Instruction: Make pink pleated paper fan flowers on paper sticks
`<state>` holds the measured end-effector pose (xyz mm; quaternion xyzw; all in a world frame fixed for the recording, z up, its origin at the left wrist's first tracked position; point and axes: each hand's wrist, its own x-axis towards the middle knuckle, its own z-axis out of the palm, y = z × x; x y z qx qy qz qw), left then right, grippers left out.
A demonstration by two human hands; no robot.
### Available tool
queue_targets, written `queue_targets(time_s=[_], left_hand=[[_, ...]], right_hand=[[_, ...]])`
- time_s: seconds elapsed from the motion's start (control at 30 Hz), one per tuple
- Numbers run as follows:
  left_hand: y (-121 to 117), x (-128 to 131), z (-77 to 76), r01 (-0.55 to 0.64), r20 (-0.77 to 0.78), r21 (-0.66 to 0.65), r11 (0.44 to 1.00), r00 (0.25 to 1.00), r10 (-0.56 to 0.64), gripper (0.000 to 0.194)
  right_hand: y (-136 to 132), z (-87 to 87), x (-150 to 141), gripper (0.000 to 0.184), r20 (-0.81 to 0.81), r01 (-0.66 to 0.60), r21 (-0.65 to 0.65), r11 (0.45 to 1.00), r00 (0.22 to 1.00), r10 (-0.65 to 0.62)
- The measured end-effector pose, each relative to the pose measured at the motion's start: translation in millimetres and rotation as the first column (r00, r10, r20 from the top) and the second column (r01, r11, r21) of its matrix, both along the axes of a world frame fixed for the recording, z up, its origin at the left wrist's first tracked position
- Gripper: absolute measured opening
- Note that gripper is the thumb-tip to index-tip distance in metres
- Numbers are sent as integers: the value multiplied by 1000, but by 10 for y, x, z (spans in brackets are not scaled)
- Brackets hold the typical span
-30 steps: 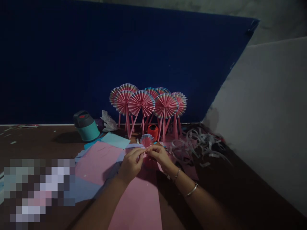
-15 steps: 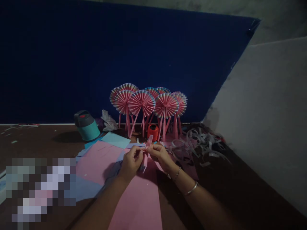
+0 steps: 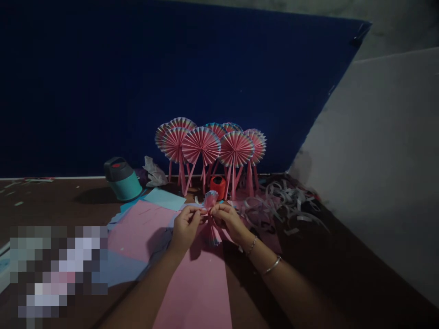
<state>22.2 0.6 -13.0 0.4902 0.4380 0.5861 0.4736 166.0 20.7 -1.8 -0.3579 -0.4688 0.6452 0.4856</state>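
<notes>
My left hand [image 3: 185, 228] and my right hand [image 3: 229, 220] meet above the table, both pinching the middle of a pleated pink paper strip [image 3: 210, 201]. Its upper end fans out above my fingers and its lower end [image 3: 212, 234] spreads below them. My right wrist wears two bracelets. Under my hands lie pink paper sheets [image 3: 199, 288]. Behind them several finished pink paper fans on sticks [image 3: 202, 146] stand upright against a dark blue board.
A teal flask with a dark lid [image 3: 122, 179] stands at the left, crumpled white paper [image 3: 154, 172] beside it. An orange spool [image 3: 218, 185] sits under the fans. Curled paper strips [image 3: 281, 205] pile up at the right. A light blue sheet [image 3: 164, 199] and a grey wall panel [image 3: 380, 160].
The pleated strip was fanned at its top, then pressed flat into a narrow tilted bar, and now spreads at both ends while my fingers hold its middle.
</notes>
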Motion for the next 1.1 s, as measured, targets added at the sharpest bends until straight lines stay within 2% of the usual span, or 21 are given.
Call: queue_targets(time_s=[0.4, 0.63, 0.87, 1.0, 1.1], left_hand=[[-18, 24, 53, 12, 216, -104, 995, 976, 11, 29], [-4, 4, 56, 40, 326, -108, 993, 945, -3, 26], [-43, 5, 161, 59, 370, -147, 987, 929, 0, 21], [-44, -45, 216, 116, 443, -224, 968, 896, -4, 18], [-36, -76, 231, 208, 452, -263, 942, 889, -70, 13]], right_hand=[[2, -12, 18, 8, -89, 1, -14, 1000, 996, -2], [-7, 15, 35, 7, -118, 35, -49, 998, 992, -41], [21, 1, 22, 7, -126, 60, -20, 998, 990, -62], [38, -27, 19, 7, -79, 30, -25, 999, 996, -31], [47, -65, 14, 6, -26, 7, 3, 1000, 1000, -7]])
